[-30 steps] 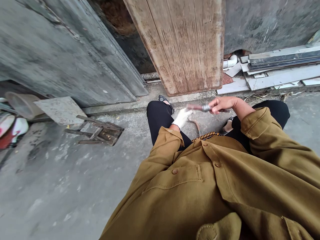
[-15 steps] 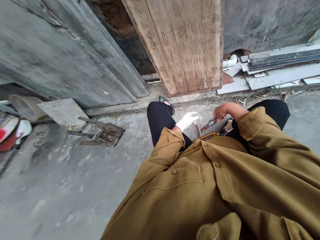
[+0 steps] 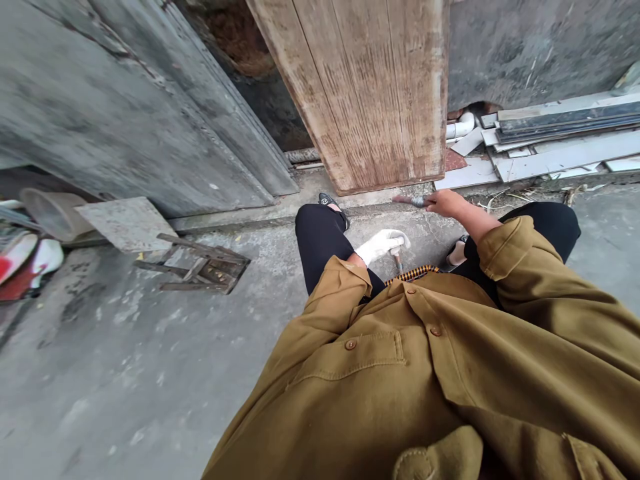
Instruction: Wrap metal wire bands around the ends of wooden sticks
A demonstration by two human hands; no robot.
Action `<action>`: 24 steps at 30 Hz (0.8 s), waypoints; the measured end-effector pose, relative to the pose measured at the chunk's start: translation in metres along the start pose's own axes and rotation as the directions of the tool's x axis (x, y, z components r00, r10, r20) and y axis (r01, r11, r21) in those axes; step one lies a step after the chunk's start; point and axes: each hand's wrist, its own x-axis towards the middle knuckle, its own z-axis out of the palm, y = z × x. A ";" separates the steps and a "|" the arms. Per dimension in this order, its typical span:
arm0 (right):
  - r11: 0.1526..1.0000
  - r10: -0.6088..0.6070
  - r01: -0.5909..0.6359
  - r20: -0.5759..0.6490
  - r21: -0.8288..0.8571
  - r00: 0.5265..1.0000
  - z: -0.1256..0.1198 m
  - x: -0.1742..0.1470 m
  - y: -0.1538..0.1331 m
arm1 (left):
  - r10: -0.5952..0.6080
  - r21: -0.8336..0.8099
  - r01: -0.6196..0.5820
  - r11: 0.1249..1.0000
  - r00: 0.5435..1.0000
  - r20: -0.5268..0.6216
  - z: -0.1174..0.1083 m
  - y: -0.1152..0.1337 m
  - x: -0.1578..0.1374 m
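Observation:
My left hand point(image 3: 383, 245), in a white glove, is closed around the upper end of a short brownish rod-like piece point(image 3: 399, 262). That piece stands near the floor between my legs, and its lower end is hidden behind my clothing. My right hand point(image 3: 447, 202), bare, grips a rusty brown tool with a grey wrapped middle point(image 3: 417, 201); its exact kind cannot be made out. The tool points left, roughly level, above and apart from the piece in my left hand. A black-and-yellow patterned strip point(image 3: 414, 273) shows just in front of my shirt.
Ahead, a wooden plank door or panel point(image 3: 370, 100) stands at the wall. White and dark boards point(image 3: 550, 143) are piled to the right, beside a white pipe point(image 3: 461, 125). To the left, a small wooden stool point(image 3: 210, 267) lies near a flat slab point(image 3: 125, 223) and a translucent bucket point(image 3: 53, 213).
My right hand has raised the wrapped tool forward and away from the piece, from slanting down to roughly level. My left hand has stayed nearly in place, shifting slightly.

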 end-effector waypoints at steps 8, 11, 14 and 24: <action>0.925 -0.102 0.312 0.646 -0.219 0.756 0.022 -0.006 -0.017 | 0.051 0.044 -0.043 0.998 0.982 -0.180 -0.005 0.001 0.001; 0.937 -0.332 0.281 0.782 0.207 0.528 0.016 -0.009 -0.008 | 0.070 0.059 -0.055 0.997 0.953 -0.293 -0.007 0.003 0.003; 0.682 -0.682 0.240 0.483 0.690 0.549 -0.002 -0.016 0.001 | 0.088 0.041 -0.079 0.996 0.938 -0.336 -0.007 0.004 0.003; 0.991 0.027 -0.021 -0.036 0.136 0.999 0.009 0.001 -0.002 | 0.008 0.003 -0.008 1.000 1.000 0.022 0.006 0.000 -0.001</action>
